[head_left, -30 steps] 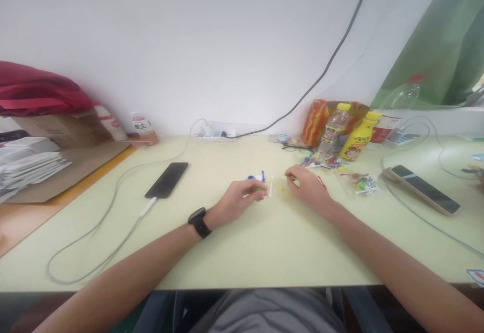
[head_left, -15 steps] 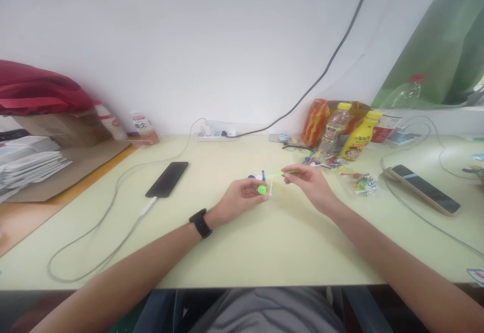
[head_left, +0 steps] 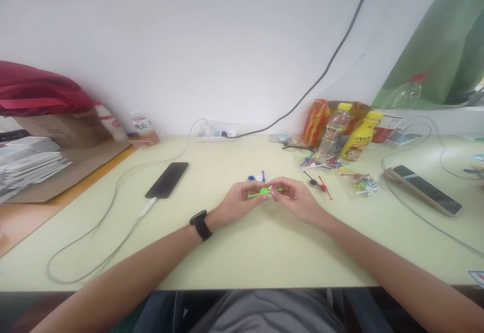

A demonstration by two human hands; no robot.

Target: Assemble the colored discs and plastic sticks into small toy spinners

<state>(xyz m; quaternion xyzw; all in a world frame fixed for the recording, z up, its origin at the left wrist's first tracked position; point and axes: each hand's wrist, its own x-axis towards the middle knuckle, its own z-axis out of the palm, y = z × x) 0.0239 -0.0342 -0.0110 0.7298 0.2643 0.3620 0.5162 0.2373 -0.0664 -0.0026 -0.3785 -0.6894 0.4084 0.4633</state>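
My left hand (head_left: 239, 202) is closed around a small green disc (head_left: 263, 190), gripping it between thumb and fingers. A thin green arrow (head_left: 252, 195) lies across the disc, its pointed end toward my right hand (head_left: 297, 199). That hand pinches around the arrow near its tip, and the fingertips of both hands almost meet. Just beyond them on the table are a blue disc (head_left: 251, 178), a white disc (head_left: 258, 178) and a blue arrow (head_left: 263, 175). Right of my right hand lie a black arrow spinner (head_left: 313, 181) and a red one (head_left: 323, 187).
Small bags of colourful parts (head_left: 363, 184) lie at the right, near a yellow bottle (head_left: 357, 139) and a clear bottle (head_left: 333, 131). One phone (head_left: 167, 180) with a charging cable is at left, another phone (head_left: 427, 189) at right. A power strip (head_left: 217, 134) stands by the wall.
My right hand has moved left and down, bringing the green arrow onto the green disc. The black and red spinners, hidden behind that hand before, now show.
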